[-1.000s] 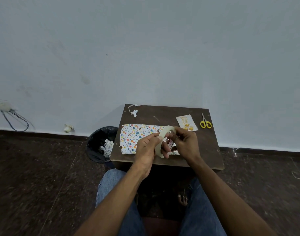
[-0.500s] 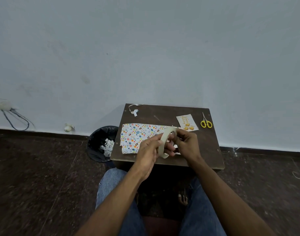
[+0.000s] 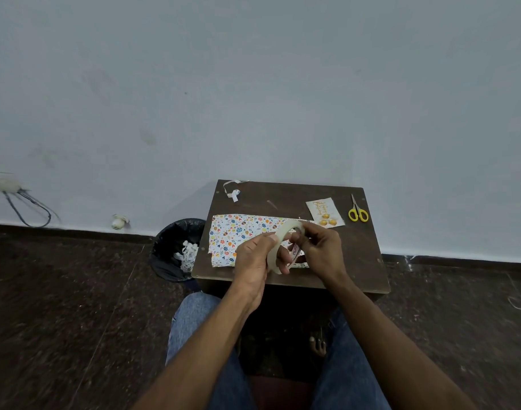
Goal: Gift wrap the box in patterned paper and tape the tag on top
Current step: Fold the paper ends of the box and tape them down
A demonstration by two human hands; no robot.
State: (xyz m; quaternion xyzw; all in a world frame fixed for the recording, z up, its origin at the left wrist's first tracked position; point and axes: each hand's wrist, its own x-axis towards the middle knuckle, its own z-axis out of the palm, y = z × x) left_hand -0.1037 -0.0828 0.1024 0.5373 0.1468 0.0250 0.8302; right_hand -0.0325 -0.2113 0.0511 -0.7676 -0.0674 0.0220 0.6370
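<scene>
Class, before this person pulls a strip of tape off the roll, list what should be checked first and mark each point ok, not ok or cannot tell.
1. Tape roll gripped by left hand: ok.
2. Right hand pinching at the roll's top rim: ok.
3. Loose tape end found: cannot tell.
4. Patterned paper lying on the table: ok.
5. Scissors on the table for cutting: ok.
6. Tag ready beside the paper: ok.

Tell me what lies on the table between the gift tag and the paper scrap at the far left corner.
In the head view, the stretch between the gift tag and the paper scrap is bare brown table, apart from a faint thin mark I can't identify.
</scene>
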